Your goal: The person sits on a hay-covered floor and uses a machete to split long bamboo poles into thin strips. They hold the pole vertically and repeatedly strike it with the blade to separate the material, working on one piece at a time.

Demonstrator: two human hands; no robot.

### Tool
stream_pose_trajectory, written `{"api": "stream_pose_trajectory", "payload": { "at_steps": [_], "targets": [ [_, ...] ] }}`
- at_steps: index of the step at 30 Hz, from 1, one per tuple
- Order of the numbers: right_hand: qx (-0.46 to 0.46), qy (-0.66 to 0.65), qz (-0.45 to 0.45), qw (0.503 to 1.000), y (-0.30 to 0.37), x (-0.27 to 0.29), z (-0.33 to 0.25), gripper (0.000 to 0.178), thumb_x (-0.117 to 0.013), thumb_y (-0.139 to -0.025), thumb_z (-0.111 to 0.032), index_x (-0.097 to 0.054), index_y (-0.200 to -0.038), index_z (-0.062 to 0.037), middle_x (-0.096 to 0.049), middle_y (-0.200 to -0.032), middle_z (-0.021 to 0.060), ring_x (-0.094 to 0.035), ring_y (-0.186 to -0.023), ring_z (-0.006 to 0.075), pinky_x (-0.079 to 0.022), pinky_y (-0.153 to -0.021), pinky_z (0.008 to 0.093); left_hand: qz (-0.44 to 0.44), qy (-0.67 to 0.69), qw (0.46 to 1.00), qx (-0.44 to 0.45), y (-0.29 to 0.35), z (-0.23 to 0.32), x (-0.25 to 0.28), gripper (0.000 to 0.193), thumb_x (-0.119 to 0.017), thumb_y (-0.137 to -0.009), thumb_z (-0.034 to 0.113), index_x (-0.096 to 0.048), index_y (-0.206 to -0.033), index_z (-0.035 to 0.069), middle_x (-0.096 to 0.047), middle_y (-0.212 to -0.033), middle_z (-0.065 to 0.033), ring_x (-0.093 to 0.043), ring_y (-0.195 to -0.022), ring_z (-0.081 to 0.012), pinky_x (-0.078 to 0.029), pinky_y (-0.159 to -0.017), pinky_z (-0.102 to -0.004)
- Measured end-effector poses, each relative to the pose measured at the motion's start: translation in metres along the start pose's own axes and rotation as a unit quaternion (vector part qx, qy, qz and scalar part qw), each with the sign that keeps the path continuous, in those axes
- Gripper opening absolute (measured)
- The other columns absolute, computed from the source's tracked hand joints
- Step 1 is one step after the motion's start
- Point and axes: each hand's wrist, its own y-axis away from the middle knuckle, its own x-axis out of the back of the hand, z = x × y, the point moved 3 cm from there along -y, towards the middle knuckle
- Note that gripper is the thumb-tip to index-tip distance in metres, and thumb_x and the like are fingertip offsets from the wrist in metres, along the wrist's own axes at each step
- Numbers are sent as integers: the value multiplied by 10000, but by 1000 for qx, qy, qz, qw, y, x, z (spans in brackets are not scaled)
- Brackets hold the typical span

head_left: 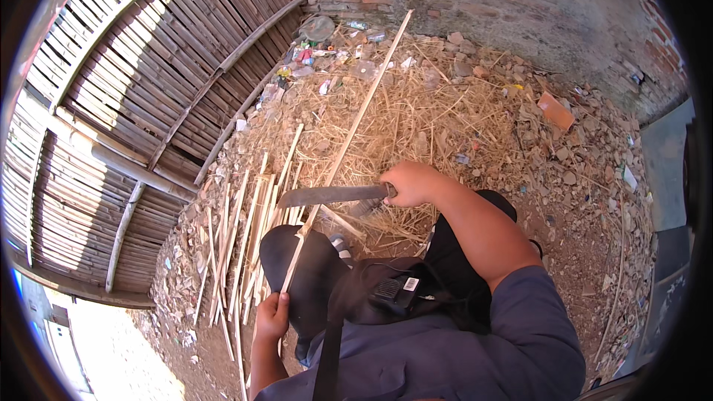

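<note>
A long pale bamboo strip [362,114] slants from my lap toward the brick wall, and my left hand [272,317] is closed round its near end. In my right hand [410,183] is the handle of a machete [331,194]; its dark, broad blade points left and lies across the strip just beyond my left knee. A curled sliver shows on the strip close to the blade. The machete's grip is mostly hidden by my fingers. To the left of my knee, several split bamboo strips [249,232] lie in a loose bundle on the ground.
Dry shavings [416,126] and rubble cover the ground ahead, with bits of litter at the far left. A bamboo slat fence [134,89] stands on the left, a brick wall [520,7] at the back. A broken orange tile [555,111] lies at the far right.
</note>
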Motion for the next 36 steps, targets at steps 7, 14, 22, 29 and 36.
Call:
{"api": "stream_pose_trajectory", "payload": {
  "at_steps": [7, 14, 22, 29, 36],
  "targets": [
    [-18, -28, 22, 999, -9, 6, 16, 391, -793, -796, -396, -710, -1026, -92, -700, -871, 159, -692, -861, 335, -528, -760, 445, -10, 1, 1000, 5, 2, -1, 3, 525, -524, -1043, 411, -530, -707, 8, -470, -582, -31, -436, -591, -107, -359, -532, -340],
    [-96, -103, 106, 984, -2, 20, 57, 430, -786, -817, -386, -702, -1081, -57, -688, -938, 184, -677, -903, 335, -521, -797, 431, -16, -12, 1000, 6, -1, 4, 2, 516, -523, -1042, 406, -534, -712, 8, -477, -586, -37, -450, -591, -119, -361, -539, -340],
    [24, -22, 35, 999, -6, -3, 16, 331, -793, -787, -328, -724, -1010, -93, -694, -812, 146, -688, -804, 326, -521, -731, 451, -16, -16, 1000, 2, -1, 2, 1, 514, -509, -1046, 403, -529, -718, 7, -476, -595, -34, -454, -602, -122, -369, -551, -351],
    [-27, -47, 51, 997, -4, 12, 31, 379, -793, -805, -368, -717, -1031, -73, -694, -827, 145, -685, -789, 318, -516, -727, 443, -7, -32, 999, 4, 0, 2, 1, 511, -500, -1049, 379, -533, -711, -2, -507, -593, -69, -478, -604, -144, -385, -554, -366],
    [-84, -87, 84, 989, 1, 20, 48, 423, -781, -817, -370, -709, -1111, -74, -702, -903, 159, -688, -882, 320, -522, -787, 437, -13, -32, 999, 3, -1, 2, 1, 519, -516, -1045, 397, -539, -717, -4, -510, -593, -63, -479, -604, -136, -384, -548, -358]
  ]
}}
